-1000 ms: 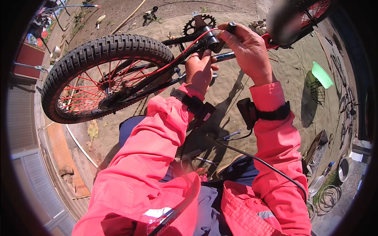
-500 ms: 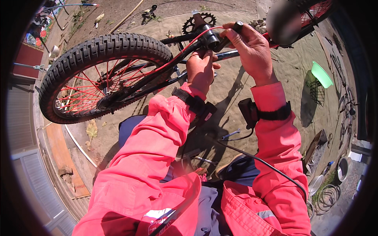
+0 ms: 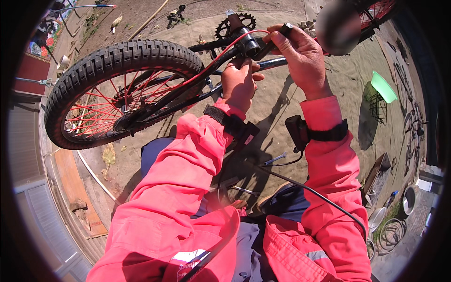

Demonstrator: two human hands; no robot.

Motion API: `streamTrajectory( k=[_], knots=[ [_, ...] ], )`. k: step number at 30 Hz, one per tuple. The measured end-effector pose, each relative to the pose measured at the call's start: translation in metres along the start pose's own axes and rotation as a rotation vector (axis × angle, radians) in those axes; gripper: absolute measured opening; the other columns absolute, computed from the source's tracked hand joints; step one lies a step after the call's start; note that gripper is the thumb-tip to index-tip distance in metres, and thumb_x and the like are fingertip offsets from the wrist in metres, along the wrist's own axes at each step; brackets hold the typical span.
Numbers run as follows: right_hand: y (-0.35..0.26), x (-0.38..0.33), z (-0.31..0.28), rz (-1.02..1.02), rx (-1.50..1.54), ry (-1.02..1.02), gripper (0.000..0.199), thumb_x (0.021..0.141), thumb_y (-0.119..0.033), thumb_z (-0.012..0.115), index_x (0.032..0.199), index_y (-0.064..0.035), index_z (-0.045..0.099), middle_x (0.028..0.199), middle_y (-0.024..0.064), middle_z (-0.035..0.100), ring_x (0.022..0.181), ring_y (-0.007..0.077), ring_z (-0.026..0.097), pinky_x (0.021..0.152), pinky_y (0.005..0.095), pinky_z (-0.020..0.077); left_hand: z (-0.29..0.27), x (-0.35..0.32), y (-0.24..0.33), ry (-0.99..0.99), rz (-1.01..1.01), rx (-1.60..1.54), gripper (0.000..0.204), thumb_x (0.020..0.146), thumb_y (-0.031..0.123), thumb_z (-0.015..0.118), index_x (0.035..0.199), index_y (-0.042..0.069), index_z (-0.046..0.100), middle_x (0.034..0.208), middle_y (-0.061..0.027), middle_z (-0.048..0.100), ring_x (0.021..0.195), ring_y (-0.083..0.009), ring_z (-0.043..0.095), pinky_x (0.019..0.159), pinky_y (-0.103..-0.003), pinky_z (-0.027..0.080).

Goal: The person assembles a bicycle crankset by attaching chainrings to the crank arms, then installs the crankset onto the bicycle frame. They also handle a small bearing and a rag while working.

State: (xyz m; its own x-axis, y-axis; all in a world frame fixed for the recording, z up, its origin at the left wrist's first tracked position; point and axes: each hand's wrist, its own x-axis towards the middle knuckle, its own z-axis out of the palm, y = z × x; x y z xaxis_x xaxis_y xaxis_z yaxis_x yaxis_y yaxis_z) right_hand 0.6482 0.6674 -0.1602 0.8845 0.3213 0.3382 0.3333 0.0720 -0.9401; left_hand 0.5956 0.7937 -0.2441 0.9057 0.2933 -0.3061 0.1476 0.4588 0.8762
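A bicycle with a black knobby rear tyre [image 3: 127, 50] and red spokes stretches across the upper view. Its black bottom bracket shell [image 3: 249, 45] faces me, with a toothed chainring [image 3: 246, 23] behind it. My right hand [image 3: 303, 58] is closed around a black rod-shaped piece [image 3: 286, 30] that slants down toward the shell; its exact kind is unclear. A red cable [image 3: 230, 46] runs along the frame to those fingers. Just below the shell, my left hand [image 3: 238, 82] has its index finger raised against the underside and other fingers curled. What it grips is hidden.
On the ground cloth between my legs lie a wrench [image 3: 276, 159] and another metal tool [image 3: 245, 190]. A black cable [image 3: 314, 195] crosses toward my right sleeve. To the right stands a green basin [image 3: 384, 87] by a wire basket [image 3: 377, 109]. A blurred patch covers part of the bike.
The bicycle's wheel and shell have shifted very slightly left. The black rod's upper end sits a touch further right, and both hands keep nearly the same hold.
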Motion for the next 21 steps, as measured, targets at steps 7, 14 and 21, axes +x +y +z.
streamTrajectory(
  k=[7, 14, 21],
  knots=[
    [0.004, -0.002, -0.006, 0.026, 0.013, -0.029, 0.023, 0.102, -0.019, 0.065, 0.119, -0.0033, 0.07, 0.103, 0.0035, 0.075, 0.097, 0.0103, 0.069, 0.082, 0.0246, 0.0548, 0.001, 0.001, 0.006, 0.014, -0.142, -0.149, 0.015, 0.103, 0.022, 0.06, 0.101, 0.007, 0.065, 0.09, -0.0038, 0.07, 0.067, -0.0134, 0.068, 0.048, -0.024, 0.043],
    [0.001, -0.008, -0.002, -0.067, -0.051, -0.029, 0.021, 0.098, -0.012, 0.069, 0.113, 0.0024, 0.07, 0.097, 0.0039, 0.075, 0.087, 0.0081, 0.066, 0.079, 0.0245, 0.0542, 0.002, -0.002, 0.004, 0.021, -0.163, -0.193, 0.018, 0.103, 0.024, 0.063, 0.105, 0.006, 0.067, 0.093, -0.0027, 0.07, 0.077, -0.0108, 0.067, 0.057, -0.022, 0.042],
    [0.0, -0.017, -0.003, -0.103, -0.136, -0.062, 0.02, 0.102, -0.008, 0.063, 0.118, 0.0032, 0.067, 0.104, 0.0085, 0.074, 0.101, 0.0134, 0.068, 0.092, 0.0273, 0.0537, 0.003, 0.001, 0.007, 0.042, -0.064, -0.002, 0.016, 0.103, 0.019, 0.06, 0.101, 0.004, 0.064, 0.09, -0.0064, 0.072, 0.067, -0.0167, 0.072, 0.047, -0.026, 0.047]
  ],
)
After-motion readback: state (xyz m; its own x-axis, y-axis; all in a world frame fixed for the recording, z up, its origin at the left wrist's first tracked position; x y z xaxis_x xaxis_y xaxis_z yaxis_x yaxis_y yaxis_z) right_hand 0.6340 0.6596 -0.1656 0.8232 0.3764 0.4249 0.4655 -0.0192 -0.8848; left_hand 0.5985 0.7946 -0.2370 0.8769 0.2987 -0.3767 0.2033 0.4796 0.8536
